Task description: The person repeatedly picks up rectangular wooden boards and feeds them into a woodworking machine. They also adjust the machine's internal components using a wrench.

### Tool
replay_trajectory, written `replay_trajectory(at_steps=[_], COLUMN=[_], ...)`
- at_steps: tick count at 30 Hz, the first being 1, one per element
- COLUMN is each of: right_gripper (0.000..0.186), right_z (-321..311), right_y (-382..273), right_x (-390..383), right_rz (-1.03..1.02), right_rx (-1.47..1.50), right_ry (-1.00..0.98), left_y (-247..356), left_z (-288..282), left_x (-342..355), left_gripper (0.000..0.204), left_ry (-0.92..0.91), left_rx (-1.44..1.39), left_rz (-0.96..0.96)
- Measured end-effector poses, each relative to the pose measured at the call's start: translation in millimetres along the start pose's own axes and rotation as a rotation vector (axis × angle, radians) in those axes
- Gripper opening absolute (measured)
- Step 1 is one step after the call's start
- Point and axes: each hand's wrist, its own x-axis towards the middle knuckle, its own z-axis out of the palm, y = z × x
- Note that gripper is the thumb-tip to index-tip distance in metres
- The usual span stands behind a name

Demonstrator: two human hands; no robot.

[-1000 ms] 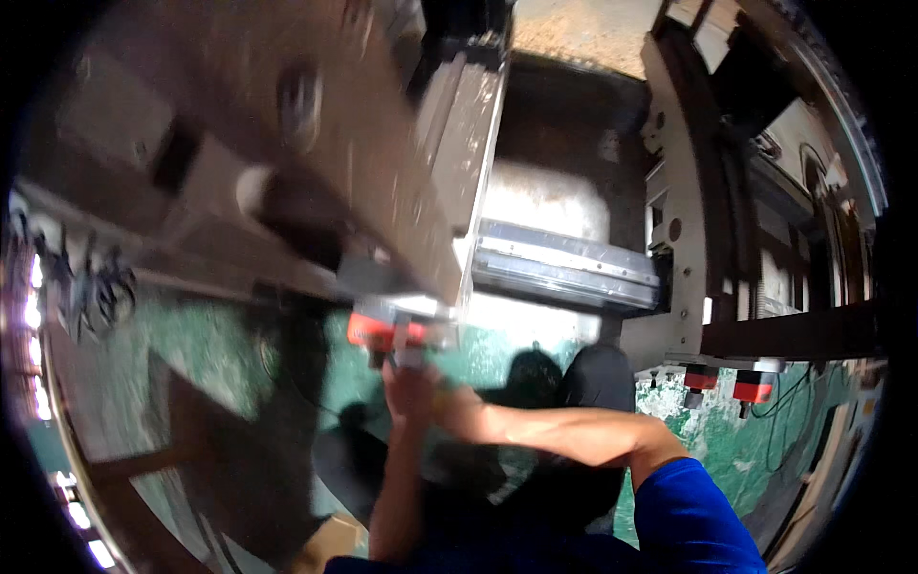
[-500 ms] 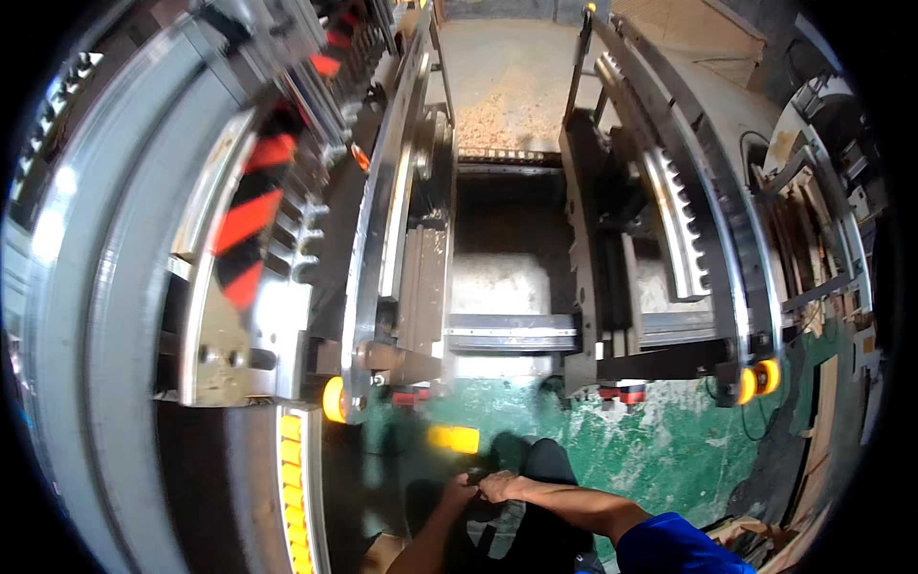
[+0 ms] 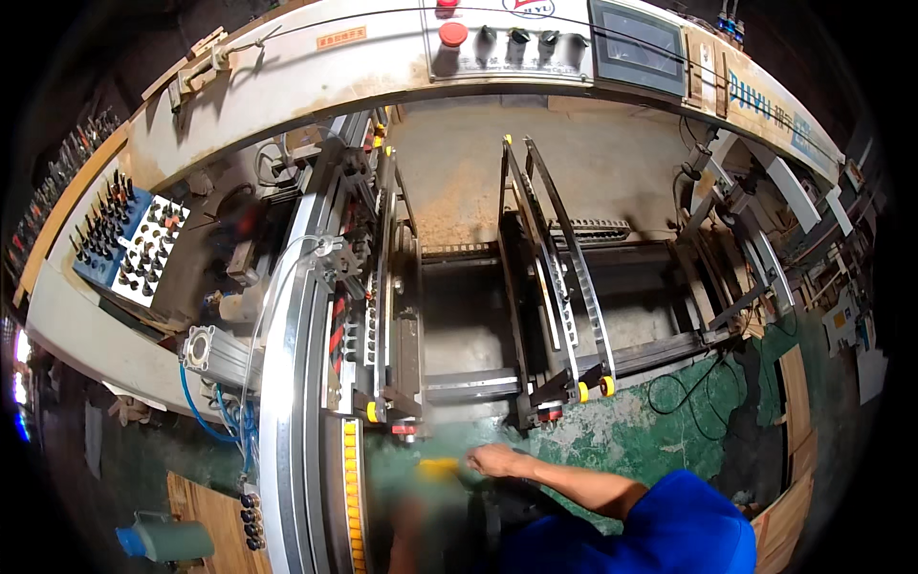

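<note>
The left hand [image 3: 406, 518] is blurring; its grip cannot be told. One yellow block [image 3: 438, 466] is showing against the green floor [image 3: 622, 430], its long axis running left-right. Just beyond its right end, the nearer right hand [image 3: 492, 460] is appearing curled, any hold indiscernible. Two yellow rollers [image 3: 583, 392] are sitting farther right.
</note>
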Motion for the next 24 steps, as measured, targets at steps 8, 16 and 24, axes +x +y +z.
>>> replay_trajectory(at_steps=[8, 16, 24], right_gripper=[0.029, 0.030, 0.030], right_z=[-1, -23, 51], right_y=[15, 12, 45], right_x=[-46, -67, -147], right_rz=[-0.638, -0.644, -0.872], right_rx=[-0.165, -0.704, -0.890], right_ry=[-0.343, -0.873, -0.811], left_y=[-1, 273, 507], left_z=[146, 375, 382], left_x=[-127, -257, -317], left_gripper=[0.037, 0.042, 0.022], left_ry=[-0.028, -0.036, 1.047], left_rx=[0.393, -0.635, -1.464], left_rz=[-0.194, -0.903, -1.339])
